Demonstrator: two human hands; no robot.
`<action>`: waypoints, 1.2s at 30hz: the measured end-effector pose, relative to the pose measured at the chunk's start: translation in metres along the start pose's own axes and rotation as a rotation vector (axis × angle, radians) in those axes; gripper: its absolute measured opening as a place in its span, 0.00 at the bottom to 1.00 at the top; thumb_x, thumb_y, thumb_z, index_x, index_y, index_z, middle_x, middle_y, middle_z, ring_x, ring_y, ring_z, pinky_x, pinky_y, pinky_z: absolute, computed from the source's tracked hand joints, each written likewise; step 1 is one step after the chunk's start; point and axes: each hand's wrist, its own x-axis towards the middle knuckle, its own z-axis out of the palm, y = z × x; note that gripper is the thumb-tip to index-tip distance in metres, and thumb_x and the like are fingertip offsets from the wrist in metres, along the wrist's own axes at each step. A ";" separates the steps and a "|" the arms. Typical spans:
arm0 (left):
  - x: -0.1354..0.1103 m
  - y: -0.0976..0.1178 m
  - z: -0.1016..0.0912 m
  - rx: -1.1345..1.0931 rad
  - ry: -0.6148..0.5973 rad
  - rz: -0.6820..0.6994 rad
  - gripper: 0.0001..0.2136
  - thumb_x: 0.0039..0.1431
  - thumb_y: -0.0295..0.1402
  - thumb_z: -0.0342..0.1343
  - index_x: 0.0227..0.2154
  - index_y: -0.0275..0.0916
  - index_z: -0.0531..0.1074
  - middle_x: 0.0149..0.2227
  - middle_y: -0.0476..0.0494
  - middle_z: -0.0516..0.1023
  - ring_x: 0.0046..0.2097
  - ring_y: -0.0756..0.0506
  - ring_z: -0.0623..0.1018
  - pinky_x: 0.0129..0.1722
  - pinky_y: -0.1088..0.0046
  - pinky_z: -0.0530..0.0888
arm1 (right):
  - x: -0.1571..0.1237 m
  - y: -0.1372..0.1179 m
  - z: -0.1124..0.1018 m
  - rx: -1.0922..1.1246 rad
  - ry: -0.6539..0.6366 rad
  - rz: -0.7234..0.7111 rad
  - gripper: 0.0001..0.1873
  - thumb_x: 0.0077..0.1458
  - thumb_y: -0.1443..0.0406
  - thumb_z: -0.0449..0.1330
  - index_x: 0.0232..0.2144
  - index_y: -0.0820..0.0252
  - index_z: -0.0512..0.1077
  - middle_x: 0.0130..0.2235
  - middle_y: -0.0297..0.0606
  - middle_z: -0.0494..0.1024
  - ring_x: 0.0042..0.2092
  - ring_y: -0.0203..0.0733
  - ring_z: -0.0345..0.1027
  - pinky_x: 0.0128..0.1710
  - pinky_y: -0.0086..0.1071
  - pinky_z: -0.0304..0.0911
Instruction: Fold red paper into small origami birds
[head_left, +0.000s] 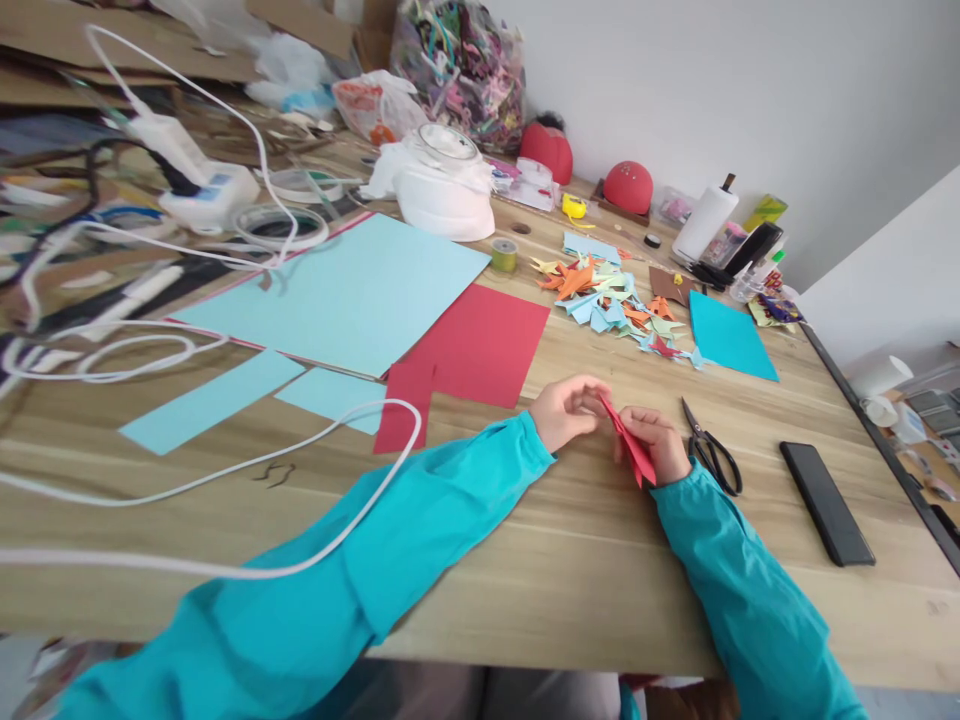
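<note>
A narrow folded piece of red paper (pixel 632 452) is held up over the near part of the table. My right hand (pixel 657 442) is closed around its right side. At its upper tip, the curled fingers of my left hand (pixel 571 411) pinch the paper; the fingertips are partly hidden. Black-handled scissors (pixel 712 450) lie just right of my right hand, blades pointing away. Beyond both hands spreads a pile of folded paper cranes (pixel 600 300) in orange, light blue, pale green and red. Flat red sheets (pixel 487 345) lie to the left of my left hand.
Light blue sheets (pixel 337 290) cover the left middle of the table. A white cable (pixel 315 435) loops across my left sleeve. A black phone (pixel 825 503) lies at right, a bright blue paper stack (pixel 731 335) behind it. Rolls, bags and a power adapter (pixel 210 195) crowd the back left.
</note>
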 end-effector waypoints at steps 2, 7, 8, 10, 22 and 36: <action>-0.001 0.000 0.000 0.059 -0.005 0.096 0.23 0.34 0.21 0.60 0.40 0.36 0.72 0.38 0.43 0.74 0.35 0.49 0.75 0.31 0.77 0.73 | -0.001 -0.002 -0.001 -0.005 -0.021 0.017 0.15 0.41 0.56 0.62 0.17 0.61 0.69 0.14 0.35 0.71 0.15 0.35 0.61 0.15 0.27 0.51; -0.007 0.004 0.001 0.357 -0.046 0.381 0.06 0.41 0.26 0.62 0.26 0.37 0.78 0.37 0.42 0.74 0.38 0.48 0.75 0.39 0.73 0.73 | 0.000 -0.001 -0.003 -0.030 -0.061 0.043 0.14 0.42 0.56 0.61 0.18 0.61 0.70 0.13 0.35 0.71 0.15 0.36 0.62 0.15 0.27 0.51; -0.007 0.005 0.000 0.395 -0.055 0.417 0.04 0.42 0.27 0.62 0.25 0.37 0.78 0.34 0.43 0.75 0.36 0.48 0.75 0.40 0.73 0.73 | 0.000 0.000 -0.004 -0.038 -0.071 0.022 0.14 0.43 0.57 0.61 0.18 0.61 0.71 0.13 0.35 0.72 0.16 0.36 0.62 0.16 0.27 0.52; -0.007 0.005 -0.001 0.419 -0.055 0.433 0.02 0.44 0.29 0.62 0.24 0.38 0.78 0.29 0.44 0.75 0.33 0.49 0.75 0.37 0.74 0.73 | 0.003 0.003 -0.006 -0.041 -0.077 -0.046 0.16 0.46 0.55 0.60 0.17 0.61 0.71 0.14 0.35 0.72 0.18 0.36 0.63 0.19 0.28 0.55; -0.001 0.001 0.001 0.237 0.171 0.025 0.07 0.42 0.33 0.63 0.23 0.33 0.75 0.20 0.49 0.75 0.22 0.52 0.72 0.25 0.77 0.71 | 0.005 0.011 -0.003 0.173 0.107 -0.246 0.21 0.38 0.52 0.67 0.34 0.57 0.75 0.34 0.36 0.78 0.31 0.40 0.69 0.35 0.36 0.65; 0.000 -0.003 0.004 0.194 0.068 -0.099 0.05 0.43 0.25 0.62 0.26 0.32 0.74 0.17 0.50 0.73 0.20 0.53 0.72 0.21 0.79 0.70 | 0.009 0.017 -0.004 -0.134 0.156 -0.386 0.07 0.45 0.62 0.65 0.23 0.60 0.74 0.25 0.33 0.73 0.22 0.32 0.62 0.22 0.28 0.57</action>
